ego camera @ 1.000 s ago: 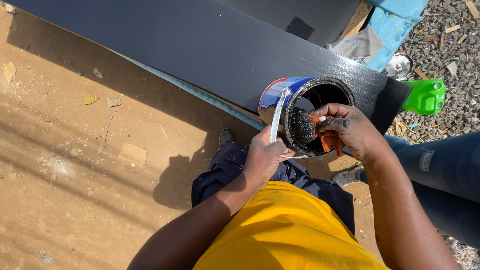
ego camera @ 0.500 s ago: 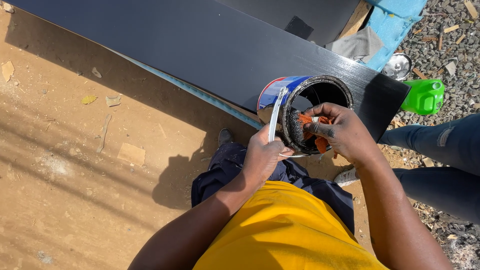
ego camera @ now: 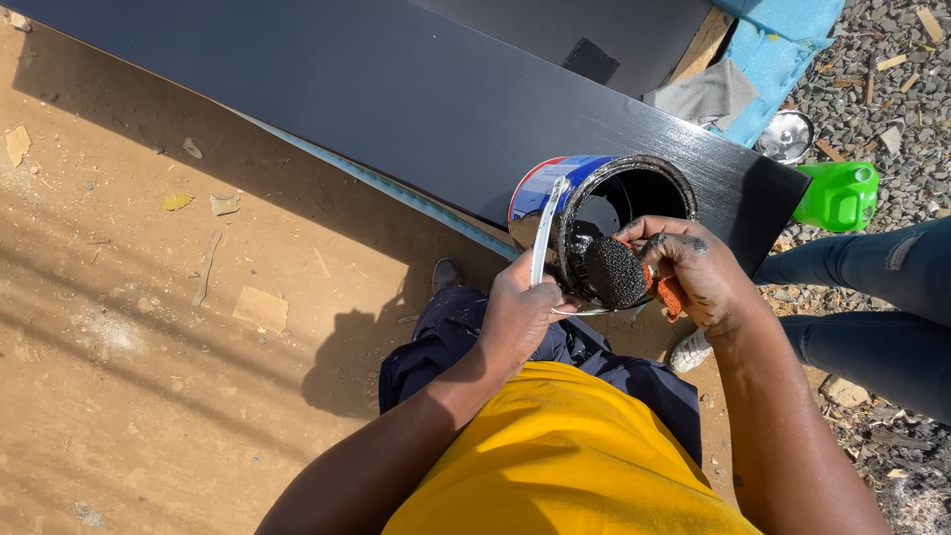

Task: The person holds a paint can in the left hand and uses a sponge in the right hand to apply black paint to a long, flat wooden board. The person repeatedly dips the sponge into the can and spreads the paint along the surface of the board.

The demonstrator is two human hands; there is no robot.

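Note:
My left hand (ego camera: 522, 317) grips the white wire handle of an open paint can (ego camera: 555, 193) with black paint inside, holding it tilted in front of me. My right hand (ego camera: 698, 272) holds an orange sponge (ego camera: 622, 272) whose face is coated in black paint, pressed at the can's near rim. Behind the can lies a long board painted black (ego camera: 396, 99).
A green plastic container (ego camera: 840, 196) and a round metal lid (ego camera: 788, 136) lie on gravel at the right. Another person's legs in jeans (ego camera: 872, 297) stand at the right. Blue sheeting (ego camera: 778, 69) lies at the top right. Bare dirt ground with scraps spreads left.
My right hand has drawn the sponge up out of the can, so its black face now shows at the rim. The can is held steady.

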